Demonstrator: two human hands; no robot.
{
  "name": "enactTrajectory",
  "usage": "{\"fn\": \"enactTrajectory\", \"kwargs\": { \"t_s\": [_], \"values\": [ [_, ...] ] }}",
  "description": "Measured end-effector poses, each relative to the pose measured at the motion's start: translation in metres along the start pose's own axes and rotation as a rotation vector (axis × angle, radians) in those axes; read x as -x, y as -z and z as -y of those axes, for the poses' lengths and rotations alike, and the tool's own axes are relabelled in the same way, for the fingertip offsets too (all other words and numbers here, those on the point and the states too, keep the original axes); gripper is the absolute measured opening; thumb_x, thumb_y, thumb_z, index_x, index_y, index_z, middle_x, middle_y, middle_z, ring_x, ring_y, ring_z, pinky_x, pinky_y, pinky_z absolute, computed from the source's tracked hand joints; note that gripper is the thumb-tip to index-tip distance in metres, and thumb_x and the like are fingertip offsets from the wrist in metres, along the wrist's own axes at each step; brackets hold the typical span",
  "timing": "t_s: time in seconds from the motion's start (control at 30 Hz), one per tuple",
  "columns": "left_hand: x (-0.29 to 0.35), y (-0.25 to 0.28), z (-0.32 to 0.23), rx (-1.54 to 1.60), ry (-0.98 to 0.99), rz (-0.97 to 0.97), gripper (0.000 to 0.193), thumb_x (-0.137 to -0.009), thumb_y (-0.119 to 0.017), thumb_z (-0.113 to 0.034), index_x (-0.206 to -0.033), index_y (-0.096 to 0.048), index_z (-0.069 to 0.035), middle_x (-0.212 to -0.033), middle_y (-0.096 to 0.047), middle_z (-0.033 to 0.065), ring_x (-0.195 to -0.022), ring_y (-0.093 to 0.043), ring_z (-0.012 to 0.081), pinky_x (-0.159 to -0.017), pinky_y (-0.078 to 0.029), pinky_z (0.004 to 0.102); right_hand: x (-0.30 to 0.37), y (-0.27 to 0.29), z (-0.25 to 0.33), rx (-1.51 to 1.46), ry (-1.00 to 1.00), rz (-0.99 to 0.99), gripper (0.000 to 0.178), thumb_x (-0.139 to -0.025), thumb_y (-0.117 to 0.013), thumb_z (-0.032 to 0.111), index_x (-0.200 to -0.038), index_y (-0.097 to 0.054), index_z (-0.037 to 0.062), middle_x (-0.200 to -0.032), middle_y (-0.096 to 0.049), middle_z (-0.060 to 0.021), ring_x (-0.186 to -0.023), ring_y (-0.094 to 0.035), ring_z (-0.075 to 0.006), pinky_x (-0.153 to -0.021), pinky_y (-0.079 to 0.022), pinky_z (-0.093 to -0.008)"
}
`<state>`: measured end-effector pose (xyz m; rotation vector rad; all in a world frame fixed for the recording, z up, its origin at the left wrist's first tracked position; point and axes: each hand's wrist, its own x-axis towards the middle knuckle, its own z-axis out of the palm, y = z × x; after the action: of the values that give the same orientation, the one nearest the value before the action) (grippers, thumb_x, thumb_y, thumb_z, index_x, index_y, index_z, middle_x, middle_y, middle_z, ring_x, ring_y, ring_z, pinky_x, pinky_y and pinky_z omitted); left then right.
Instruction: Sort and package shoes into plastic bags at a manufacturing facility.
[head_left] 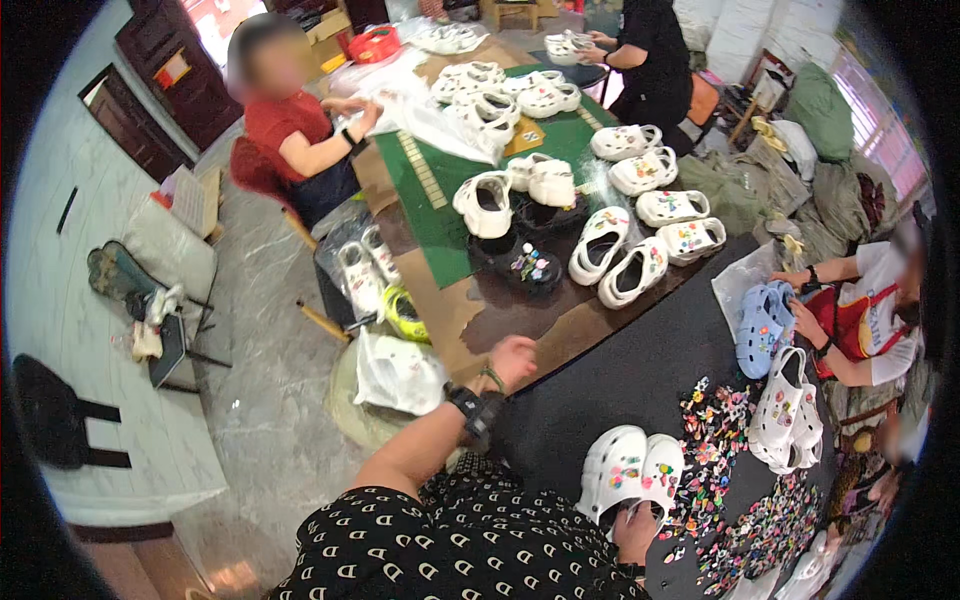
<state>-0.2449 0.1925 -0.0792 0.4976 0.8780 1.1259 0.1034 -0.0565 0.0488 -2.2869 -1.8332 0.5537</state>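
My left hand [512, 362] is over the near edge of the brown-covered table, its fingers curled in and nothing seen in them. My right hand [636, 530] is at the heel opening of a pair of white clogs [616, 466] on the black table, gripping one clog with its fingers partly hidden inside. Colourful charms dot the tops of these clogs. Right beside them lies a wide spread of small, multicoloured shoe charms [745, 530]. Another white pair [786, 415] stands beyond the charms.
Several white clogs [635, 272] and a black pair [530, 268] stand on the far table, with its green mat [420, 180]. One person [300, 140] sits at left; another [650, 60] stands at the back. At right, a person holds blue clogs [762, 330]. Bags [400, 372] lie left.
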Motion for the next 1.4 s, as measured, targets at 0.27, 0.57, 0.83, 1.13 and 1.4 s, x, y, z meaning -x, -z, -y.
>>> {"fn": "enactTrajectory", "kwargs": {
  "t_s": [0.27,0.57,0.83,1.13,1.4],
  "values": [
    [0.129,-0.128,0.013,-0.874,0.012,0.306,0.02,-0.086,-0.053,-0.017,-0.098,-0.063,-0.004,-0.084,-0.067,0.0101,-0.07,-0.064,0.018,-0.066,-0.05,0.0303,-0.04,0.001,0.029,-0.1,-0.054,-0.083,0.028,-0.077,-0.064,0.019,-0.085,-0.05,-0.0041,-0.069,-0.057,-0.0239,-0.067,-0.056,-0.0429,-0.061,-0.043,-0.0481],
    [0.161,-0.164,0.025,-1.195,-0.379,0.378,0.037,-0.079,-0.066,-0.031,-0.101,-0.058,-0.002,-0.097,-0.057,0.0173,-0.086,-0.058,0.0322,-0.073,-0.048,0.0371,-0.04,0.0,0.006,-0.495,0.02,0.249,0.043,-0.08,-0.066,0.027,-0.105,-0.054,-0.005,-0.079,-0.064,-0.0177,-0.071,-0.064,-0.0272,-0.062,-0.05,-0.0362],
    [0.182,-0.195,0.037,-1.422,-0.359,0.591,0.029,-0.078,-0.067,-0.029,-0.08,-0.057,-0.002,-0.074,-0.057,0.0119,-0.074,-0.057,0.0305,-0.065,-0.045,0.0405,-0.006,0.064,-0.016,-0.76,-0.122,0.253,0.022,-0.087,-0.059,0.02,-0.091,-0.062,-0.0018,-0.07,-0.065,-0.0085,-0.063,-0.062,-0.0129,-0.057,-0.048,-0.0276],
    [0.179,-0.197,0.064,-1.4,-0.357,0.494,0.042,-0.079,-0.066,-0.025,-0.108,-0.055,0.004,-0.095,-0.06,0.0215,-0.088,-0.059,0.0347,-0.077,-0.047,0.0413,0.019,0.034,-0.056,-0.361,-0.294,0.051,0.048,-0.082,-0.063,0.042,-0.099,-0.054,-0.0028,-0.086,-0.065,-0.0186,-0.08,-0.064,-0.0335,-0.068,-0.049,-0.0399],
    [0.159,-0.217,0.078,-1.528,-0.128,0.424,0.051,-0.076,-0.068,-0.037,-0.097,-0.054,0.007,-0.103,-0.054,0.0296,-0.098,-0.052,0.0425,-0.085,-0.042,0.0465,0.016,0.008,-0.052,-0.483,-0.263,0.166,0.048,-0.082,-0.062,0.042,-0.086,-0.05,-0.0041,-0.078,-0.062,-0.0205,-0.076,-0.062,-0.0364,-0.066,-0.048,-0.0412]
  ]
}}
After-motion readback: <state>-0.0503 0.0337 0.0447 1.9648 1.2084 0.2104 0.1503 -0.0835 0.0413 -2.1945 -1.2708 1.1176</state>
